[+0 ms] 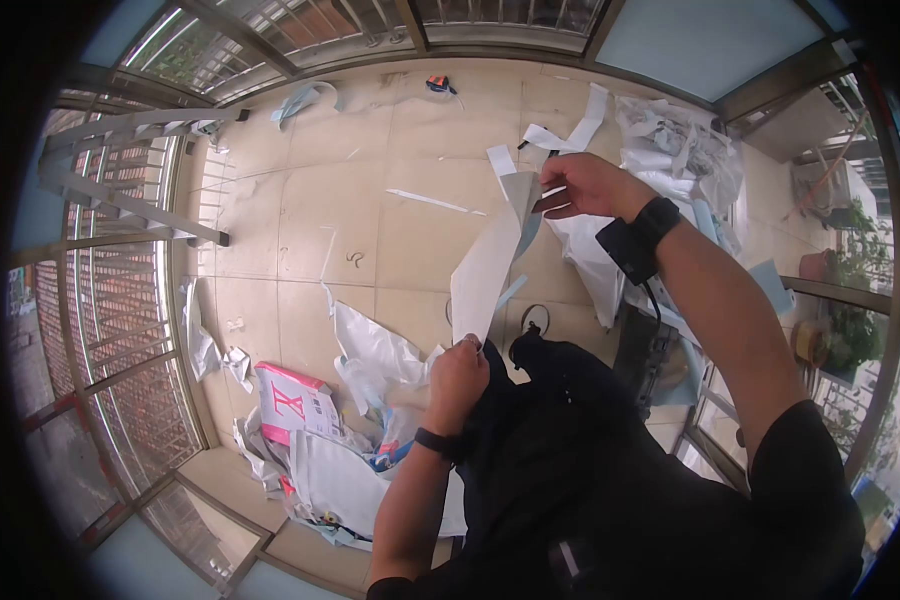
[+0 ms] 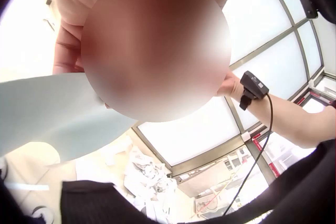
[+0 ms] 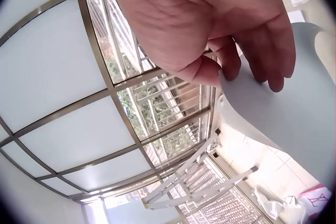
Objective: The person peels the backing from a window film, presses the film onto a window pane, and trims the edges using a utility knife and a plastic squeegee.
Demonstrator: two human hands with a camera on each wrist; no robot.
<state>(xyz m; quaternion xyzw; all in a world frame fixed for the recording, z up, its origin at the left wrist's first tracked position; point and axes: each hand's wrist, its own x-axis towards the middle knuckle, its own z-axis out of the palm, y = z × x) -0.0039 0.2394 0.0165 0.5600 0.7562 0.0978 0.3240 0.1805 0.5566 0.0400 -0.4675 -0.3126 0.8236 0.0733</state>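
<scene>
A long strip of sheet material (image 1: 487,262), white on one face and pale blue on the other, stretches between my two hands above the floor. My left hand (image 1: 460,378) grips its lower end near my knee. The upper end is pinched between thumb and fingers of my right hand (image 1: 592,187). In the right wrist view the strip (image 3: 294,103) bends in a curve away from the fingertips. The left wrist view shows its pale blue face (image 2: 58,111); a round blur hides much of the left hand there.
White and pale-blue offcuts (image 1: 580,125) lie on the tiled floor (image 1: 300,220). Crumpled plastic sheeting (image 1: 675,140) heaps at the right. A pink-and-white package (image 1: 295,403) sits among wrappings on the left. A metal ladder (image 1: 135,195) leans by the barred windows.
</scene>
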